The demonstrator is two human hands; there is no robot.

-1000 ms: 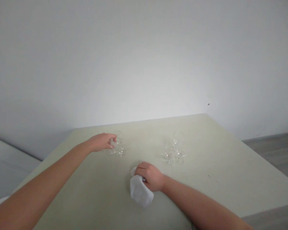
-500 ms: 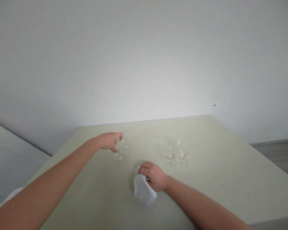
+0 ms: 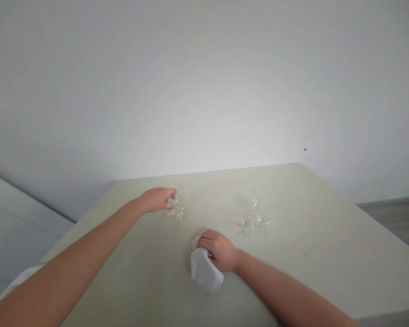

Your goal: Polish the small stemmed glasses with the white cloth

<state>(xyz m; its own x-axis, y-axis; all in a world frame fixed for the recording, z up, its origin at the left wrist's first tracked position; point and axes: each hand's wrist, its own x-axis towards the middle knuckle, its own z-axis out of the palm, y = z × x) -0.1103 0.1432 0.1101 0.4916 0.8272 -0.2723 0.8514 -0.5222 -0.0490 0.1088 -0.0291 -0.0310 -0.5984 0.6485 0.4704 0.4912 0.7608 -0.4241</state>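
At the far left of the table, my left hand (image 3: 159, 199) has its thumb and fingers closed around a small clear stemmed glass (image 3: 180, 212). Another clear glass (image 3: 177, 188) stands just behind it, and their outlines overlap. Near the middle of the table, my right hand (image 3: 218, 250) is closed on a white cloth (image 3: 206, 274), which hangs in a fold from the fist toward me. A small dark bit shows between the cloth and the fingers, too small to name.
Several clear stemmed glasses (image 3: 259, 218) stand grouped right of centre on the pale table (image 3: 310, 277). The table's back edge meets a white wall (image 3: 204, 91). Something white (image 3: 23, 277) lies beyond the left forearm.
My left hand has moved slightly right and its fingers have come closer together. The front left glass has shifted right and back, toward the other one. My right hand and the cloth hold still.
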